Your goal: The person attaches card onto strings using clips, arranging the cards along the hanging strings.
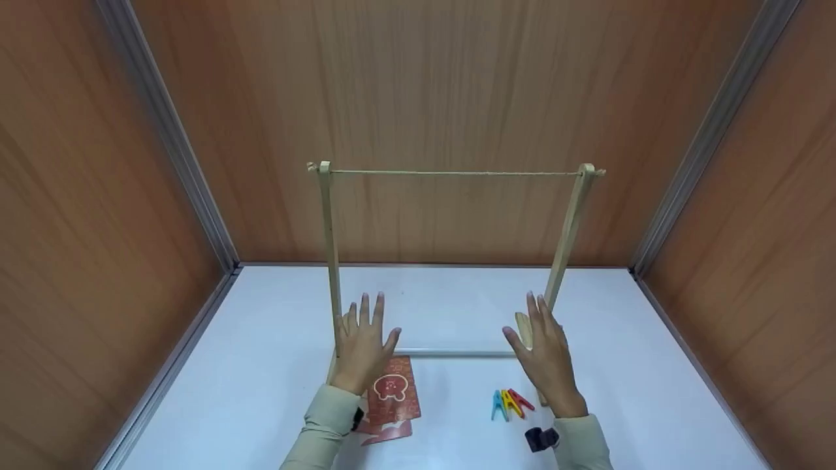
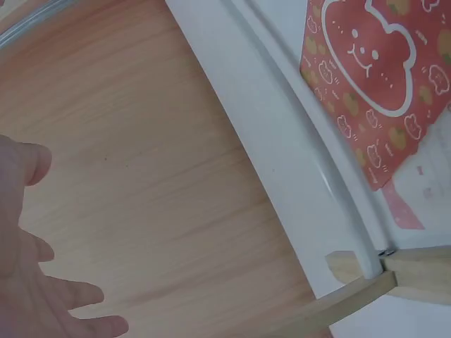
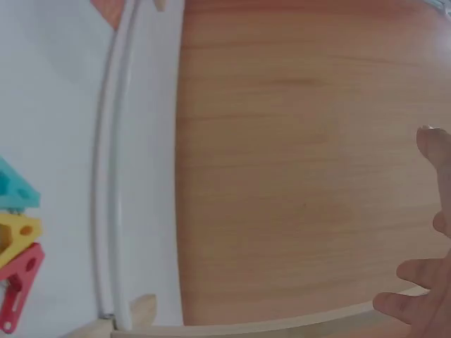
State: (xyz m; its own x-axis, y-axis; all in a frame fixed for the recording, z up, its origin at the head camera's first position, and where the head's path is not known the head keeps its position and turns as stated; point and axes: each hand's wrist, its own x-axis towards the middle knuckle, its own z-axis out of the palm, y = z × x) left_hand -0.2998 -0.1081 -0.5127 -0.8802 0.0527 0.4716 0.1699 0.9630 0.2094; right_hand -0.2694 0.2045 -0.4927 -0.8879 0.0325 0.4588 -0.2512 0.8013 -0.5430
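My left hand (image 1: 361,349) is held up with its fingers spread, in front of the left post of a wooden frame (image 1: 332,254). Near the right post, my right hand (image 1: 545,352) is raised the same way, holding nothing. A string (image 1: 457,173) runs between the two post tops. Beneath my left wrist lie red printed cards or small bags (image 1: 395,391) with a white-outlined smiling face, one overlapping another. Blue, yellow and red clothespins (image 1: 509,402) lie side by side left of my right wrist. Both wrist views show the fingers apart from everything.
A pale rod (image 1: 457,353) joins the frame's feet low across the white table (image 1: 274,365). Wood-grain panels (image 1: 450,85) rise at the back and both sides, with grey metal strips (image 1: 176,130) along the corners.
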